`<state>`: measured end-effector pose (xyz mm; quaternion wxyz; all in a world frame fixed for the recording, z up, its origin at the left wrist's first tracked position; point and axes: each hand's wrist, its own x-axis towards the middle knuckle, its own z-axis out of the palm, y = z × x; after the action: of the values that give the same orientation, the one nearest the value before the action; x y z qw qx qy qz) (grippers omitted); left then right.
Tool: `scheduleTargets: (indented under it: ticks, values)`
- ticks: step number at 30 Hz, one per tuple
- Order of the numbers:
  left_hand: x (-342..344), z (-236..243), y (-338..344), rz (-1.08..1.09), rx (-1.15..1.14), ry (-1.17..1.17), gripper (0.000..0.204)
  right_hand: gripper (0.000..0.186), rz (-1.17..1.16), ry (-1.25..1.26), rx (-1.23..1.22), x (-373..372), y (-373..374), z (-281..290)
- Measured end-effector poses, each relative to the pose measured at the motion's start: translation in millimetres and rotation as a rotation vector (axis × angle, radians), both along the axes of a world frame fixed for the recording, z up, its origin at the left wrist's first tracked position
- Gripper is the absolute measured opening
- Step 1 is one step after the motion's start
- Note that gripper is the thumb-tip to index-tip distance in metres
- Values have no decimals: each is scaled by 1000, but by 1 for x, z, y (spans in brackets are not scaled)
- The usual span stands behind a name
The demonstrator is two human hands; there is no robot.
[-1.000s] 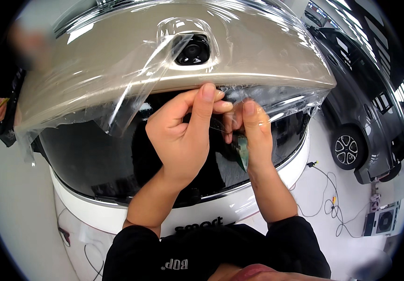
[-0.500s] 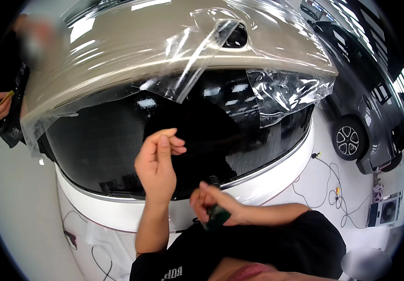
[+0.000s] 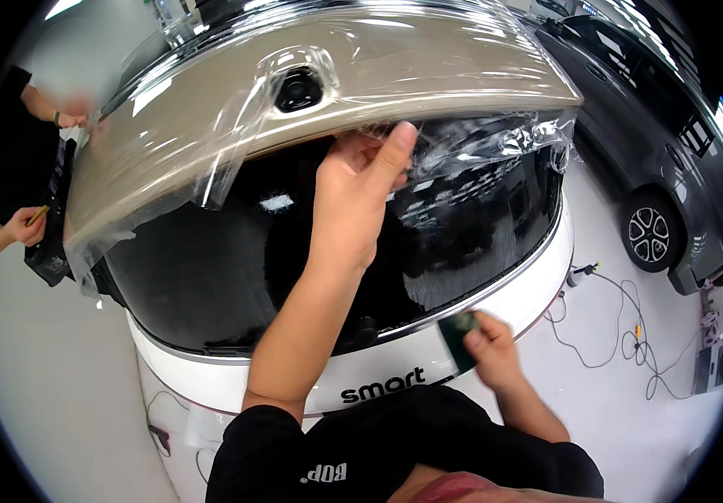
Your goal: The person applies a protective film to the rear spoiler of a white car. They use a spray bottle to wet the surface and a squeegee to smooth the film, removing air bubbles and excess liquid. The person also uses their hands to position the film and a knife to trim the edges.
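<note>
Clear film (image 3: 496, 138) covers the beige roof panel (image 3: 429, 71), and its loose, crinkled edge hangs over the dark rear window (image 3: 194, 268). My left hand (image 3: 353, 184) is raised over the window at the roof's rear edge, fingers curled and thumb up, closed on the left part of that hanging film; the fingertips are partly hidden. Lower down, beside the white tailgate (image 3: 294, 381), my right hand (image 3: 491, 348) grips a flat dark green squeegee card (image 3: 456, 342). Another film flap (image 3: 231, 159) hangs left of the black roof fitting (image 3: 299, 89).
On the left another person's hand (image 3: 28, 226) holds a small yellow tool (image 3: 38, 215), next to a dark apron-like cloth (image 3: 49, 251). A dark grey car (image 3: 630, 126) stands at the right. Cables (image 3: 605, 360) lie on the pale floor there.
My left hand has moved up and forward to the film at the roof edge. My right hand has swung out to the right with the green card. The view has shifted somewhat.
</note>
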<state>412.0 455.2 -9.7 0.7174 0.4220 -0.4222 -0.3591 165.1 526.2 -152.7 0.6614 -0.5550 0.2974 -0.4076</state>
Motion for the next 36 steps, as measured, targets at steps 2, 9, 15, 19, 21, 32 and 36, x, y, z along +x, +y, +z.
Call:
scheduleTargets:
  ticks: [2,9,15,19,21,32,36]
  values:
    - [-9,2,-3,-2,63,86,36,24,-186,48,-67,-20,-18,21]
    - [-27,17,3,-93,-168,399,28,24,-240,41,-292,-37,-53,84]
    - [-18,8,9,-78,-205,496,38,29,-172,11,-338,-21,-63,105]
    - [-17,9,14,-104,-266,495,38,44,-293,84,-701,-16,-94,151]
    - [-13,8,14,-134,-272,473,38,41,-384,181,-910,-6,-113,190]
    - [-14,2,10,-53,-317,289,34,27,236,622,-1627,124,-181,287]
    - [-8,-6,6,-28,-370,299,37,29,216,641,-1731,125,-179,286]
